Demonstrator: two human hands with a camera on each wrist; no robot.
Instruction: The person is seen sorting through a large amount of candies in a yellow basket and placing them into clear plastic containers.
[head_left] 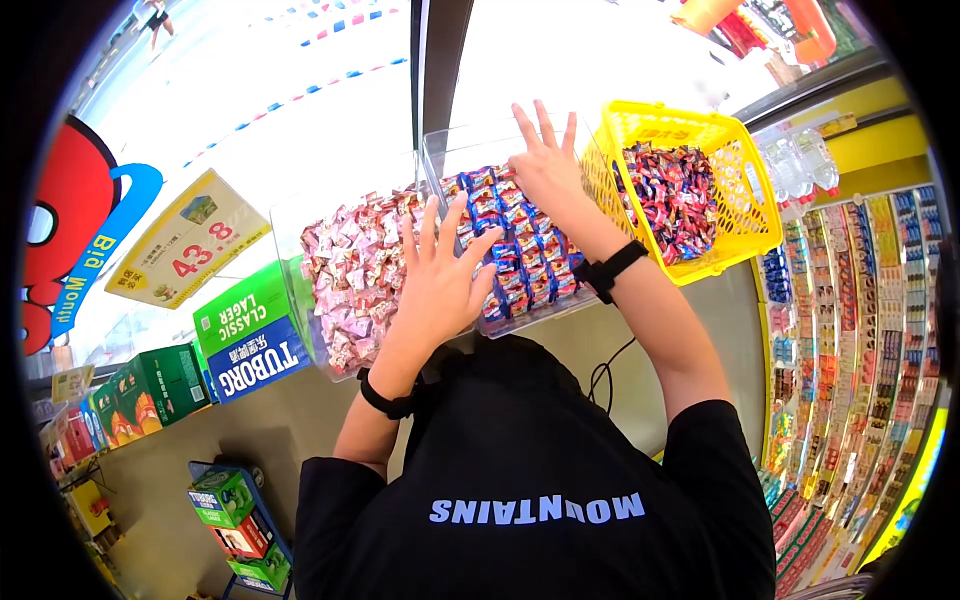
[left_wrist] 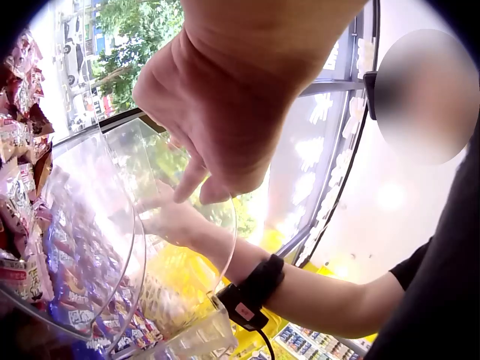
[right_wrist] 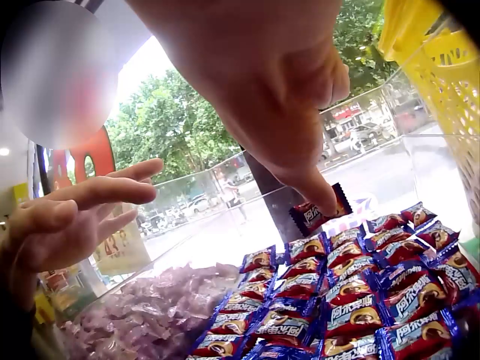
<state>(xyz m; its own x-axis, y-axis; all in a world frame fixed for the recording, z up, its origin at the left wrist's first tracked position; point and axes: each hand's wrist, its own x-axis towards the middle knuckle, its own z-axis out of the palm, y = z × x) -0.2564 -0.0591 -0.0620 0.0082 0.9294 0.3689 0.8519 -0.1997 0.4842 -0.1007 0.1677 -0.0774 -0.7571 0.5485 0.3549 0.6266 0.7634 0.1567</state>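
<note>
My right hand (head_left: 550, 175) reaches over the far edge of a clear bin of blue-and-red wrapped candies (head_left: 515, 245) laid in rows. Its thumb and forefinger pinch one wrapped candy (right_wrist: 319, 216) above the far end of the rows, while the other fingers spread out straight. Over the divide between this bin and one of pink wrapped candies (head_left: 355, 265), my left hand (head_left: 445, 275) hovers with fingers spread and nothing in it. In the right wrist view, the left hand (right_wrist: 75, 217) shows its straight fingers above the pink candies.
A yellow basket (head_left: 745, 215) of red-wrapped candies stands right of the bins. Green-and-blue beer cartons (head_left: 255, 345) and a price sign (head_left: 190, 240) are on the left. Water bottles (head_left: 800, 165) and stocked shelves (head_left: 850, 360) line the right side. Window glass rises behind the bins.
</note>
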